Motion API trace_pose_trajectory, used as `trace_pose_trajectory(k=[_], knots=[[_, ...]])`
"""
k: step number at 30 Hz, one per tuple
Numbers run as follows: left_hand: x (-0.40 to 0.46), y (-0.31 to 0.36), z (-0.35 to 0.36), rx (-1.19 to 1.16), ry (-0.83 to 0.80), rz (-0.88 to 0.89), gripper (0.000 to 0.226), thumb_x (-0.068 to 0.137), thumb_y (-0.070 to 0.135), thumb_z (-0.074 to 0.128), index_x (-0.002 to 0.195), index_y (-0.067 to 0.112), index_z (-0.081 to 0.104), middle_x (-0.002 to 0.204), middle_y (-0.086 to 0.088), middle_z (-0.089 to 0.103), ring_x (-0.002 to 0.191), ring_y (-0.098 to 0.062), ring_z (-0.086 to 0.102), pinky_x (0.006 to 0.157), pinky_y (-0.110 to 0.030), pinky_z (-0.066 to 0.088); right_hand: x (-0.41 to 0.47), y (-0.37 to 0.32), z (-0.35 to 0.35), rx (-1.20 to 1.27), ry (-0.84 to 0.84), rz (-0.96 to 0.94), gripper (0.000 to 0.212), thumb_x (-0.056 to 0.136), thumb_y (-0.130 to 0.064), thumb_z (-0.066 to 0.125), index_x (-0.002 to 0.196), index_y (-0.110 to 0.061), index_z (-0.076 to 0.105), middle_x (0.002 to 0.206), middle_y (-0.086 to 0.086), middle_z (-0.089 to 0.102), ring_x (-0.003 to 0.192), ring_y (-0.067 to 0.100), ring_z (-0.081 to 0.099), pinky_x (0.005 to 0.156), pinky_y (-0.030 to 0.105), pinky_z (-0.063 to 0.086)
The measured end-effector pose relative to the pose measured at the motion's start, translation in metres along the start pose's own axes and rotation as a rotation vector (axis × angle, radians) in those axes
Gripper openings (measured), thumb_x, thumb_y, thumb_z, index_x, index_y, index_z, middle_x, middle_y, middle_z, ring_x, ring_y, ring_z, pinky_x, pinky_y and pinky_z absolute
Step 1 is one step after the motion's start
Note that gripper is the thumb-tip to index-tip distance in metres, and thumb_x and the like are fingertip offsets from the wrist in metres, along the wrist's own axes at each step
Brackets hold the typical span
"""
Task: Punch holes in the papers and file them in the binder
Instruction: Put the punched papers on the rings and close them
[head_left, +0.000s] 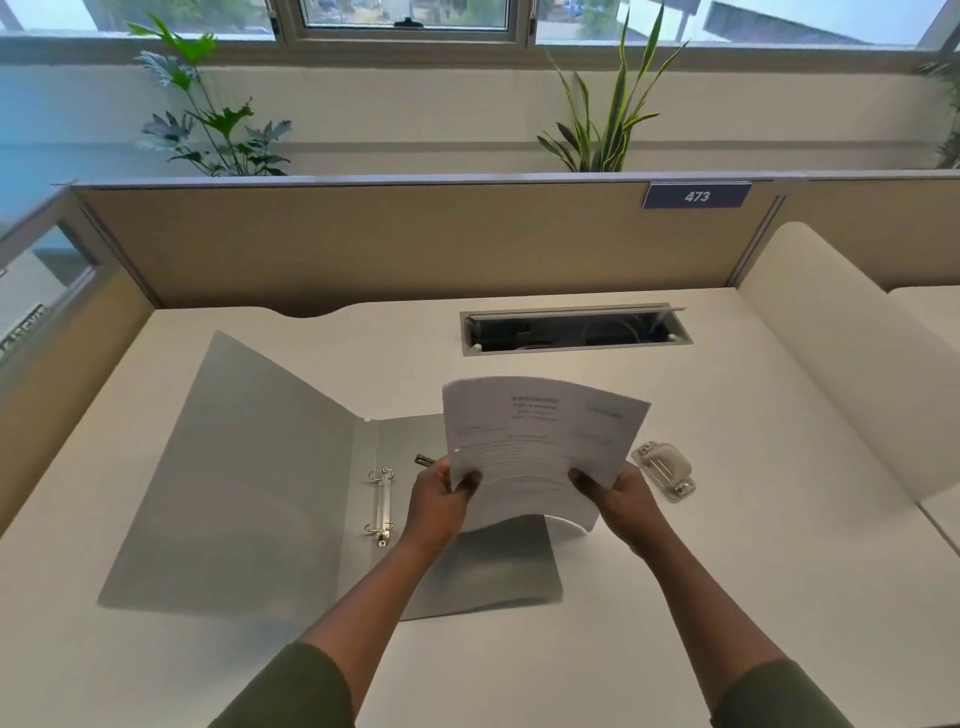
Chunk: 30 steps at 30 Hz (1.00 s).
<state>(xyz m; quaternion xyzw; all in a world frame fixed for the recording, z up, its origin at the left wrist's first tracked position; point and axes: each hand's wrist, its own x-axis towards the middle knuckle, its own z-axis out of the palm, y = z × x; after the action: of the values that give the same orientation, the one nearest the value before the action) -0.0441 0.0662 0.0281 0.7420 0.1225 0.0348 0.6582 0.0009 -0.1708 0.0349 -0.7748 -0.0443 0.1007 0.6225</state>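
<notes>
A white counter (675, 597) fills the foreground, with a metal-framed cable hatch (575, 328) open near its far edge; a tan partition (389, 239) rises behind it, bearing a blue plate (696, 196) marked 473; a second partition with a glass pane (49, 270) closes the left side; 2 green plants (208, 130) stand beyond the partition, under a row of windows (405, 15) giving daylight.

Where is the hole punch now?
In the head view, the hole punch lies on the desk, just right of the right hand and the papers.
</notes>
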Motion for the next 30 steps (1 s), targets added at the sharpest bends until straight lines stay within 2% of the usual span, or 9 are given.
trace_pose_trajectory(k=[3,7,11,16,20,23,26,28,30], knots=[[0.005,0.005,-0.001,0.027,0.038,-0.028,0.014,0.094,0.015,0.06,0.101,0.024,0.068,0.098,0.009,0.07,0.096,-0.016,0.065,0.073,-0.019,0.054,0.006,-0.004,0.0,-0.054,0.013,-0.01,0.021,0.091,-0.023,0.067,0.111,-0.021,0.07,0.106,-0.004,0.073,0.099,0.017,0.069,0.086,0.04,0.058],[0.017,0.014,-0.011,0.083,0.055,-0.054,0.015,0.093,0.013,0.06,0.099,0.025,0.067,0.099,0.003,0.072,0.093,-0.018,0.069,0.078,-0.034,0.059,0.014,-0.017,0.004,-0.066,-0.01,-0.013,0.018,0.089,-0.024,0.07,0.106,-0.025,0.069,0.103,-0.009,0.074,0.093,0.01,0.071,0.079,0.032,0.058],[0.025,0.016,-0.028,0.095,0.065,-0.223,0.024,0.094,0.014,0.059,0.116,0.018,0.066,0.11,0.002,0.07,0.097,-0.02,0.067,0.081,-0.033,0.056,0.018,-0.022,0.02,-0.012,-0.069,0.053,0.029,0.086,-0.023,0.072,0.114,-0.025,0.065,0.108,-0.005,0.074,0.096,0.016,0.072,0.082,0.036,0.059],[0.028,0.003,-0.056,0.076,0.066,-0.342,0.019,0.091,0.013,0.061,0.106,0.022,0.069,0.11,0.001,0.072,0.099,-0.021,0.068,0.092,-0.044,0.055,0.021,-0.023,0.05,0.003,-0.134,0.092,0.035,0.083,-0.019,0.072,0.117,-0.023,0.064,0.11,-0.002,0.074,0.098,0.019,0.071,0.087,0.041,0.058],[0.024,-0.006,-0.086,0.361,0.101,-0.343,0.017,0.091,0.01,0.05,0.098,0.01,0.065,0.099,-0.005,0.071,0.089,-0.021,0.066,0.078,-0.035,0.053,0.028,-0.025,0.075,-0.128,-0.118,0.119,0.035,0.084,-0.014,0.068,0.118,-0.024,0.063,0.109,-0.004,0.072,0.097,0.019,0.069,0.088,0.041,0.057],[0.017,-0.015,-0.105,0.567,0.077,-0.307,0.019,0.088,0.014,0.05,0.093,0.02,0.067,0.093,0.005,0.07,0.085,-0.018,0.065,0.076,-0.036,0.055,0.026,-0.027,0.093,-0.21,-0.125,0.107,0.04,0.085,-0.014,0.067,0.124,-0.021,0.061,0.111,-0.003,0.07,0.097,0.02,0.068,0.081,0.031,0.055],[0.011,-0.02,-0.112,0.656,0.03,-0.277,0.016,0.088,0.012,0.05,0.083,0.019,0.063,0.087,0.005,0.068,0.076,-0.016,0.06,0.066,-0.031,0.051,0.022,-0.032,0.106,-0.295,-0.114,0.095,0.041,0.087,-0.014,0.065,0.126,-0.022,0.059,0.109,-0.005,0.066,0.095,0.018,0.063,0.079,0.026,0.047],[0.008,-0.022,-0.111,0.687,-0.002,-0.249,0.016,0.086,0.01,0.05,0.082,0.02,0.061,0.089,0.0,0.068,0.077,-0.019,0.059,0.069,-0.031,0.05,0.021,-0.032,0.109,-0.341,-0.104,0.095,0.042,0.087,-0.013,0.065,0.127,-0.021,0.058,0.108,-0.006,0.063,0.094,0.017,0.061,0.081,0.026,0.045],[0.003,-0.026,-0.112,0.717,-0.009,-0.228,0.019,0.087,0.008,0.05,0.097,0.013,0.065,0.096,-0.006,0.068,0.088,-0.027,0.062,0.078,-0.034,0.051,0.019,-0.031,0.109,-0.387,-0.102,0.097,0.043,0.087,-0.014,0.065,0.129,-0.021,0.058,0.107,-0.006,0.062,0.094,0.017,0.06,0.082,0.027,0.045]])
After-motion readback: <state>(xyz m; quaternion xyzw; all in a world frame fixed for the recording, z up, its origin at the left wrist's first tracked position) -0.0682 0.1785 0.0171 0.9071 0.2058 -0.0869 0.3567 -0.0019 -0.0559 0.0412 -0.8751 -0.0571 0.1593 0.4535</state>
